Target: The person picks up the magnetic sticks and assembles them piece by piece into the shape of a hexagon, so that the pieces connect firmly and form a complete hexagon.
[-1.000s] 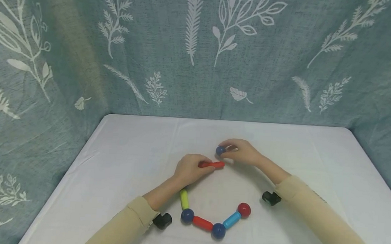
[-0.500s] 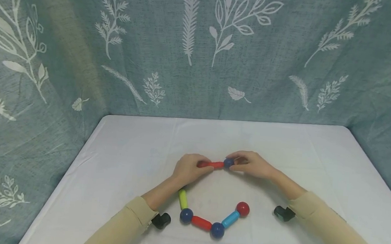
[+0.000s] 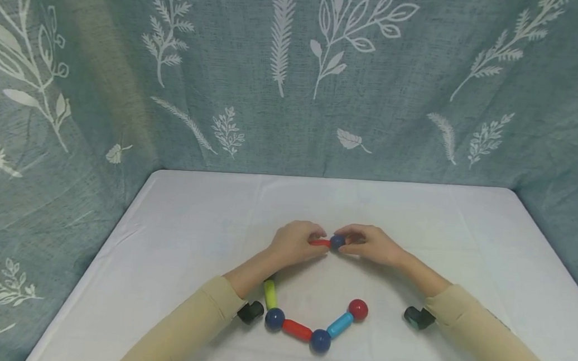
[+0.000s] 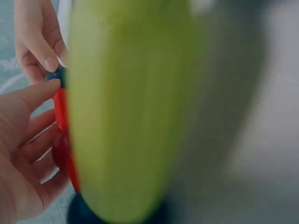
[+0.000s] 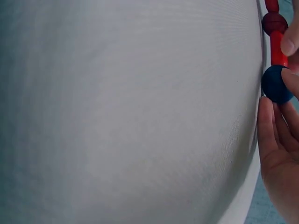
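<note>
My left hand [image 3: 296, 242] pinches a red toy rod [image 3: 320, 242] between thumb and fingers. My right hand [image 3: 377, 246] grips a blue ball [image 3: 337, 242] at the rod's right end, and the two pieces touch. In the left wrist view, a dark red ball [image 4: 60, 151] joins this rod to another red one behind my left fingers. Close to that camera, a blurred yellow-green rod [image 4: 131, 107] covers much of the view. The right wrist view shows the blue ball [image 5: 276, 84] under my right thumb, in line with the red rod [image 5: 279, 49].
Nearer me, the chain curves through a yellow-green rod [image 3: 270, 294], a blue ball [image 3: 275, 319], a red rod [image 3: 297, 330], another blue ball [image 3: 320, 341], a light blue rod [image 3: 340, 325] and a red ball [image 3: 357, 309]. A white cloth [image 3: 191, 207] covers the table.
My right hand has brought the blue ball down and right to the red rod's end. My left hand has slid right along the rod, closer to the ball.
</note>
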`<control>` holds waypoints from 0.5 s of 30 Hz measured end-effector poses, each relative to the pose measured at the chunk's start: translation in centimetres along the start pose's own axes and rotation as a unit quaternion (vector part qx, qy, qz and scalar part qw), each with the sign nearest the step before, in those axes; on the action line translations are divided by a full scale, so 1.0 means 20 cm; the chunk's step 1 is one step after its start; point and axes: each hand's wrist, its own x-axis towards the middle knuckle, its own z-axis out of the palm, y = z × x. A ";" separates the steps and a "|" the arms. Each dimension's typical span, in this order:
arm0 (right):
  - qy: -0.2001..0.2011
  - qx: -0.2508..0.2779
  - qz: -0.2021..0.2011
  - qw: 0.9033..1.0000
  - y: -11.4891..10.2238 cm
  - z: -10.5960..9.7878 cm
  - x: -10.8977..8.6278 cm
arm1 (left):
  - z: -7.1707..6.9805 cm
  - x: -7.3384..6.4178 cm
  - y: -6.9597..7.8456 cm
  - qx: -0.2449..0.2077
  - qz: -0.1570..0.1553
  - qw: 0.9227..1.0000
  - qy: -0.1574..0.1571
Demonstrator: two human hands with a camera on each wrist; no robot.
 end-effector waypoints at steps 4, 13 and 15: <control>0.003 0.006 0.013 1.000 0.01 0.00 0.00 | 0.00 0.05 0.02 -0.005 0.002 1.000 -0.025; 0.022 -0.035 0.031 0.999 -0.02 -0.13 -0.15 | 0.02 0.06 0.02 -0.032 0.001 0.999 -0.033; 0.025 -0.057 0.034 0.997 -0.01 -0.20 -0.23 | 0.03 0.06 0.02 -0.036 -0.002 0.999 -0.032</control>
